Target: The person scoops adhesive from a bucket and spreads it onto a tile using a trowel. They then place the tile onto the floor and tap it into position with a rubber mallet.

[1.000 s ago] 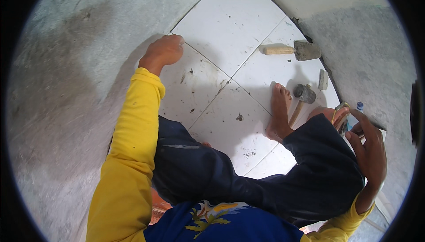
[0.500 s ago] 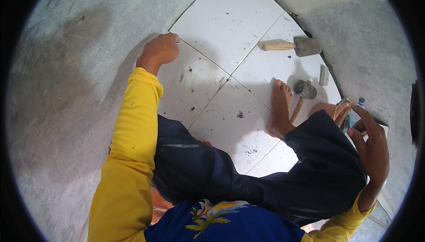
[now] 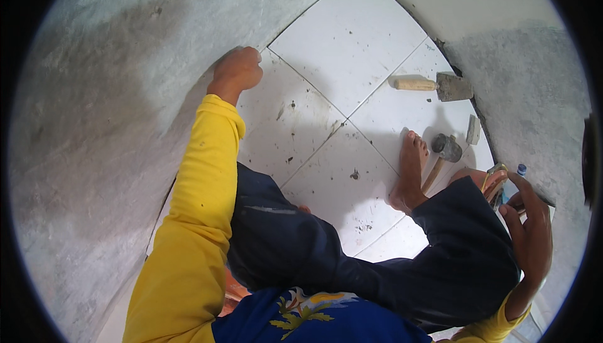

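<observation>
My left hand (image 3: 237, 71), in a yellow sleeve, is closed low against the grey wall, where it meets the white tiled floor (image 3: 314, 161). Its fingers are curled in, and whatever they may hold is hidden. Over by my right knee, my right hand (image 3: 531, 227) hangs with bent fingers, the thumb apart from the index finger and nothing visible between them. Just beyond its fingertips sits a small yellow-edged object (image 3: 497, 168) that I cannot make out, close to a bottle with a blue cap (image 3: 521, 169).
A wooden-handled trowel (image 3: 433, 85) lies by the right wall. Nearer are a small grey block (image 3: 473, 130) and a black-headed mallet (image 3: 446, 147), beside a bare foot (image 3: 411, 170). Dirt crumbs dot the tiles. Grey walls (image 3: 94, 142) rise on both sides.
The view has shifted, so floor and tools sit farther right and lower. My left hand is slightly nearer me along the wall, off the tile joint. My right hand keeps its pose.
</observation>
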Tool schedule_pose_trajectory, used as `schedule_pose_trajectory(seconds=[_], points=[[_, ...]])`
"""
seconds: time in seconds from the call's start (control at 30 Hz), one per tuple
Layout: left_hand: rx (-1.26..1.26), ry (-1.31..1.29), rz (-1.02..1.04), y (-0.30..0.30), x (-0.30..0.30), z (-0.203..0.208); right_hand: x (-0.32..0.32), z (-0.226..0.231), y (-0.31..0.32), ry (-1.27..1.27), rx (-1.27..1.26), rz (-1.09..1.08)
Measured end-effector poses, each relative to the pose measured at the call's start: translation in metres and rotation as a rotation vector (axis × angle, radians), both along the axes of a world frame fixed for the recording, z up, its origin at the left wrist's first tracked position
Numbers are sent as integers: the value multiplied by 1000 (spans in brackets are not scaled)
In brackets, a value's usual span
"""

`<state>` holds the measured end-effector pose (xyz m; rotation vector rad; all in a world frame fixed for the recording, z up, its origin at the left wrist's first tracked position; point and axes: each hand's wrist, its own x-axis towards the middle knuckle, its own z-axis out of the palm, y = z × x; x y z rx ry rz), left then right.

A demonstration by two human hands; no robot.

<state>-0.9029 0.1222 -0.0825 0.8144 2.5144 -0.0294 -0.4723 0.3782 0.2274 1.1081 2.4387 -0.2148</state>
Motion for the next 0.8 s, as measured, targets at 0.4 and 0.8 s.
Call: schedule_pose_trajectory(seconds=[0.4, 0.8], points=[[79, -5, -15, 1, -1, -15, -1, 8, 1, 45, -37, -22], [47, 2, -26, 6, 8, -3, -4, 6, 3, 75, -98, 4]])
